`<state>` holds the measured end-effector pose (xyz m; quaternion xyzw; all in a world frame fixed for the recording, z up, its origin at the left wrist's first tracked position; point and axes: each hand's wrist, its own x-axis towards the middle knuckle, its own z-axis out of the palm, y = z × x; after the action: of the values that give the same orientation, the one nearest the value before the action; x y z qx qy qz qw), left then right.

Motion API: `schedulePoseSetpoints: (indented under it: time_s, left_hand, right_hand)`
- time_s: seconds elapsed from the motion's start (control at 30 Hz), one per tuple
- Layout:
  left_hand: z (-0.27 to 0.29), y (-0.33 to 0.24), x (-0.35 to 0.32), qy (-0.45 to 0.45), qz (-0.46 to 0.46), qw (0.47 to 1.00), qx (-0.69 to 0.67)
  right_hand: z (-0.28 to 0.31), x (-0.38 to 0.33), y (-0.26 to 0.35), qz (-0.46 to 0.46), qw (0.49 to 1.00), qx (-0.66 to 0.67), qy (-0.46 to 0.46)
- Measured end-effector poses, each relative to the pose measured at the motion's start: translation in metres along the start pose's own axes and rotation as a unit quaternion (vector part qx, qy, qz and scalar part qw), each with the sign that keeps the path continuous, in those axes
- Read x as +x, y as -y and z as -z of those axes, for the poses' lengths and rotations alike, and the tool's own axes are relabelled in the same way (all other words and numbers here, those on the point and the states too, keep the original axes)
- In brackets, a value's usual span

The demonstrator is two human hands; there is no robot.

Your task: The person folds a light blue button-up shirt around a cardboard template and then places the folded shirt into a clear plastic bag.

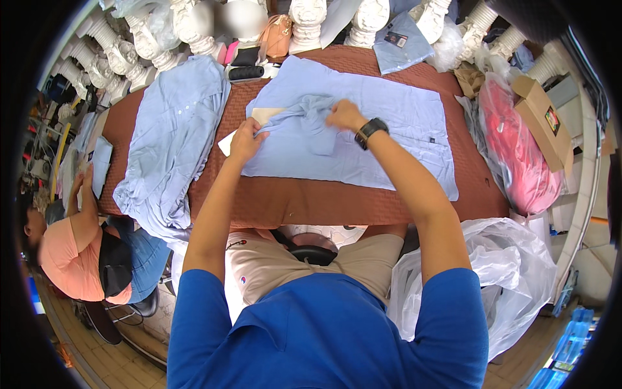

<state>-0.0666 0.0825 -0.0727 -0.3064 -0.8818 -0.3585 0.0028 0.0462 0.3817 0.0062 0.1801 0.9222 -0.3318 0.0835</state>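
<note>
A light blue shirt (389,117) lies spread on the brown-covered table in front of me, with a bunched sleeve (317,133) across its middle. My left hand (245,139) is at the shirt's left edge, thumb and fingers closed on a pale card (264,115). One corner of that card sticks out past the cloth. Over the middle of the shirt, my right hand (346,117) has its fingers curled in on the bunched sleeve; the fingertips are partly hidden. A dark watch is on my right wrist.
Another blue shirt (175,117) drapes over the table's left side. A black spool (246,72) and a bagged shirt (403,42) lie along the back, by white balusters (308,26). Right are a pink bundle (512,142) and a cardboard box (543,123). A co-worker (71,246) sits left.
</note>
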Motion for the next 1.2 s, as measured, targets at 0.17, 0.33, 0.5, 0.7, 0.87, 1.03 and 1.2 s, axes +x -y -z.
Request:
schedulePoseSetpoints:
  time_s: [0.17,0.33,0.5,0.7,0.87,1.03,1.2]
  left_hand:
    - [0.005,-0.019,-0.002,0.011,0.025,1.000,-0.016]
    - [0.011,-0.004,0.003,0.033,0.042,0.998,-0.021]
    - [-0.001,0.005,0.011,0.031,-0.009,0.998,-0.045]
    - [0.017,0.029,0.017,0.175,0.024,0.971,-0.163]
    - [0.054,0.003,0.017,0.228,0.035,0.973,-0.031]
    - [0.077,-0.019,-0.018,0.287,0.119,0.933,0.184]
    - [0.082,-0.004,-0.060,0.236,0.107,0.959,0.112]
  right_hand:
    - [0.086,0.006,-0.006,0.233,0.950,0.025,-0.206]
    - [0.141,-0.055,0.004,0.283,0.948,0.028,-0.140]
    - [0.115,-0.096,-0.081,0.156,0.977,0.138,-0.045]
    - [0.039,-0.124,-0.113,0.163,0.968,-0.059,-0.180]
    - [0.021,-0.121,-0.068,0.226,0.923,-0.124,-0.287]
    - [-0.005,-0.069,-0.023,0.262,0.928,-0.112,-0.241]
    - [-0.040,-0.003,-0.012,0.232,0.951,-0.106,-0.176]
